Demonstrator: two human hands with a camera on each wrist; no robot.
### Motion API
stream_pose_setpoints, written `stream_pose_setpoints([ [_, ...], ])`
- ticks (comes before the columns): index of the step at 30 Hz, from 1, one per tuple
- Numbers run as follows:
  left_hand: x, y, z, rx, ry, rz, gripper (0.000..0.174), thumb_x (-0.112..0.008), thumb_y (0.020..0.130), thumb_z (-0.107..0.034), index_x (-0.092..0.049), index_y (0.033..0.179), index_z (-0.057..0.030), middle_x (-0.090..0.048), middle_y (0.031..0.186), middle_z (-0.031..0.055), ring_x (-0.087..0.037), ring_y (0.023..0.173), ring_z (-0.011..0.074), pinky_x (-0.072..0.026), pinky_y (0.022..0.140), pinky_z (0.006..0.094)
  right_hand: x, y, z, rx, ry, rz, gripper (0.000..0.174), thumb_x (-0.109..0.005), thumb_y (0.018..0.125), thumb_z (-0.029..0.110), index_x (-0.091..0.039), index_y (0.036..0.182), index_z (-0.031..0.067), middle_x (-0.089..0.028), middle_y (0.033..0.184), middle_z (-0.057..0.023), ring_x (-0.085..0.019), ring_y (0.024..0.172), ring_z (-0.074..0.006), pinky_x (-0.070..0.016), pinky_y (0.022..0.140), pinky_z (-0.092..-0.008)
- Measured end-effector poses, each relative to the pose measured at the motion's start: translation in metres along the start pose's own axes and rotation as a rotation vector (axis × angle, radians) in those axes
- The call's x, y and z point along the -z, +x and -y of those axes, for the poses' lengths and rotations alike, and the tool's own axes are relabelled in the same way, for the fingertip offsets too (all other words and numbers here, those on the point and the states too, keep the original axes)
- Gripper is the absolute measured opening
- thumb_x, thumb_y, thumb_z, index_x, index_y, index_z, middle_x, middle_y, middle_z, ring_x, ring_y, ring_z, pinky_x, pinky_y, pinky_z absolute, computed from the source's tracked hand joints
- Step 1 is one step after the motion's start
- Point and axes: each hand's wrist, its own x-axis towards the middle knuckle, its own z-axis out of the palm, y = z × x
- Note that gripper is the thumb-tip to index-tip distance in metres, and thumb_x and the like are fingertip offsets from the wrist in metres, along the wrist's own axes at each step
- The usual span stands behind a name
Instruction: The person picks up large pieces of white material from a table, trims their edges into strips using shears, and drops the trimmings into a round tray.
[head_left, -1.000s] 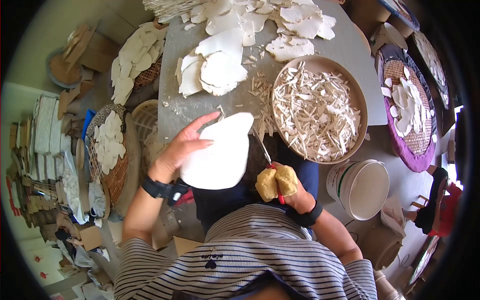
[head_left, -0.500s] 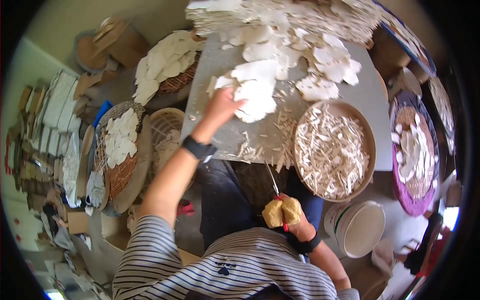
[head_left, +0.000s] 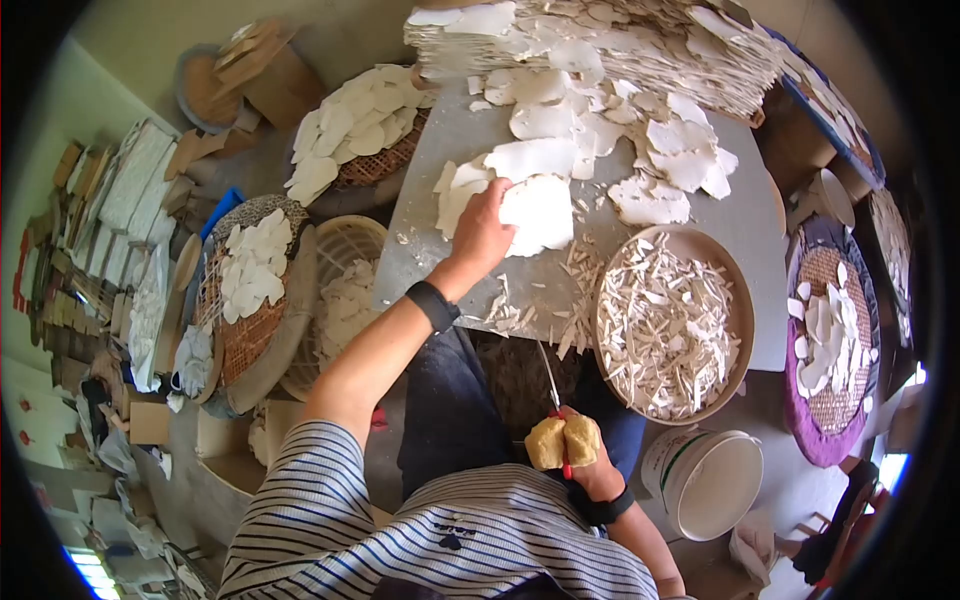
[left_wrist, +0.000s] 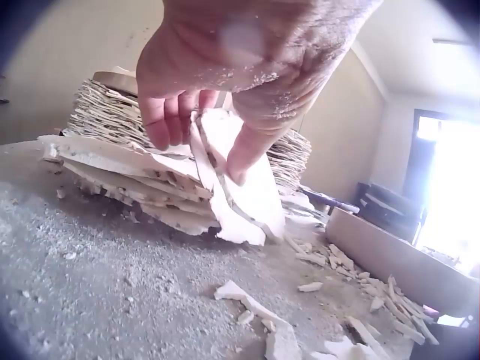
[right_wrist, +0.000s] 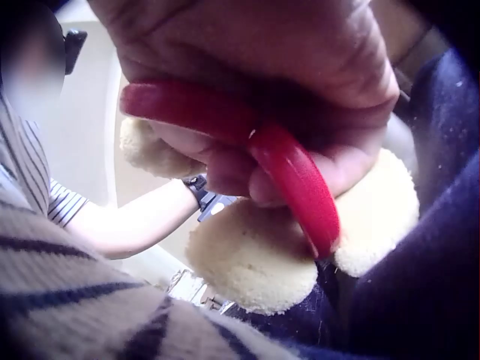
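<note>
Fingers and thumb of the left hand were pinched on the near edge of a thin white sheet, tilting it up off a low pile of the same sheets on the grey table. From the wrist view I could not tell whether the pinch had one sheet or two. The sheet lay near the middle of the table, just above the loose trimmings at its front edge. I judged it light, stiff and brittle, with ragged, dusty edges, likely to snap if bent or carried by a corner, so I would take it along a broad edge, thumb under and fingers well in over the face. The right hand was clenched round the red, yellow-padded handles of the scissors, low over the lap, with the blades pointing toward the table. Just to the right of the sheet a round bowl held cut strips, and a white bucket stood below it. A tall stack of sheets filled the far end of the table, and a flat basket of trimmed pieces sat well apart to the left.
</note>
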Motion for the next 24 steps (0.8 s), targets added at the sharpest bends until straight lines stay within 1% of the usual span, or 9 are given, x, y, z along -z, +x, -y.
stream_pose_setpoints([
  [2, -0.007, -0.003, 0.014, 0.128, -0.381, 0.015, 0.043, -0.063, 0.069, 0.002, -0.047, 0.109, 0.0006, -0.062, 0.092, 0.0149, -0.061, 0.087, 0.0269, -0.0478, 0.074, 0.0328, -0.007, 0.004, 0.012, 0.043, -0.137, -0.041, 0.014, -0.063, 0.075, 0.001, -0.052, 0.083, 0.0045, -0.053, 0.071, -0.002, -0.052, 0.066, -0.0135, -0.0438, 0.061, -0.0268],
  [3, -0.005, -0.003, 0.022, 0.109, -0.504, 0.015, 0.034, -0.061, 0.07, 0.002, -0.053, 0.103, 0.0022, -0.063, 0.089, 0.0098, -0.061, 0.082, 0.0191, -0.0475, 0.071, 0.0288, -0.008, 0.004, 0.014, 0.049, -0.18, -0.05, 0.014, -0.063, 0.075, 0.001, -0.052, 0.083, 0.0044, -0.054, 0.072, -0.0022, -0.052, 0.066, -0.0137, -0.0439, 0.062, -0.0268],
  [5, 0.017, -0.003, 0.019, 0.352, -0.703, 0.176, 0.03, -0.064, 0.071, 0.002, -0.059, 0.101, 0.0014, -0.061, 0.092, 0.0041, -0.056, 0.08, 0.01, -0.0474, 0.07, 0.0256, -0.009, 0.002, 0.015, 0.059, -0.26, -0.055, 0.015, -0.063, 0.074, 0.0, -0.053, 0.085, 0.0043, -0.055, 0.073, -0.0024, -0.052, 0.067, -0.0141, -0.0441, 0.063, -0.0268],
  [8, 0.044, -0.008, 0.001, 0.378, -0.543, 0.109, 0.025, -0.06, 0.071, 0.003, -0.062, 0.096, 0.0015, -0.063, 0.093, 0.0081, -0.06, 0.082, 0.0166, -0.0473, 0.072, 0.0281, -0.007, 0.003, 0.006, 0.07, -0.279, -0.074, 0.015, -0.061, 0.074, 0.001, -0.053, 0.086, 0.0046, -0.055, 0.073, -0.0047, -0.052, 0.066, -0.0177, -0.0443, 0.063, -0.0283],
  [11, 0.061, -0.021, -0.022, -0.12, -0.117, -0.154, 0.028, -0.062, 0.071, 0.0, -0.062, 0.1, -0.0009, -0.063, 0.092, 0.0082, -0.06, 0.083, 0.0209, -0.0478, 0.074, 0.0291, -0.007, 0.003, 0.006, 0.103, -0.362, -0.063, 0.015, -0.061, 0.075, 0.005, -0.053, 0.087, 0.0041, -0.056, 0.075, -0.0094, -0.054, 0.068, -0.0265, -0.0451, 0.063, -0.0307],
  [12, 0.061, -0.027, -0.018, -0.289, 0.042, -0.105, 0.035, -0.065, 0.069, -0.002, -0.062, 0.104, -0.0044, -0.061, 0.096, 0.0087, -0.057, 0.097, 0.025, -0.045, 0.084, 0.0326, -0.006, 0.005, 0.003, 0.09, -0.377, -0.06, 0.016, -0.062, 0.074, 0.006, -0.053, 0.087, 0.0039, -0.056, 0.076, -0.0102, -0.055, 0.069, -0.0283, -0.0455, 0.063, -0.0315],
  [16, 0.045, -0.063, -0.003, -0.3, 0.354, 0.294, 0.054, -0.069, 0.064, -0.001, -0.056, 0.116, -0.0094, -0.047, 0.124, 0.011, -0.041, 0.119, 0.0286, -0.0325, 0.1, 0.0385, -0.008, 0.004, 0.004, 0.196, -0.569, -0.02, 0.023, -0.064, 0.069, 0.011, -0.054, 0.089, 0.0033, -0.057, 0.082, -0.012, -0.057, 0.075, -0.0326, -0.0472, 0.065, -0.0353],
  [19, 0.046, -0.071, 0.008, -0.295, 0.34, 0.312, 0.062, -0.073, 0.062, -0.007, -0.052, 0.12, -0.0086, -0.043, 0.127, 0.0143, -0.038, 0.123, 0.0306, -0.0283, 0.104, 0.0419, -0.009, 0.003, 0.009, 0.192, -0.675, -0.023, 0.023, -0.063, 0.069, 0.013, -0.055, 0.088, 0.0035, -0.056, 0.084, -0.0114, -0.057, 0.075, -0.0323, -0.0475, 0.065, -0.0365],
  [24, 0.043, -0.072, 0.016, -0.148, 0.224, 0.302, 0.068, -0.076, 0.067, -0.021, -0.045, 0.122, 0.0038, -0.038, 0.133, 0.0208, -0.036, 0.124, 0.0342, -0.0324, 0.103, 0.0409, -0.012, 0.005, 0.014, 0.198, -0.735, -0.011, 0.024, -0.062, 0.068, 0.015, -0.055, 0.088, 0.0039, -0.055, 0.083, -0.011, -0.057, 0.074, -0.0323, -0.0474, 0.063, -0.0383],
])
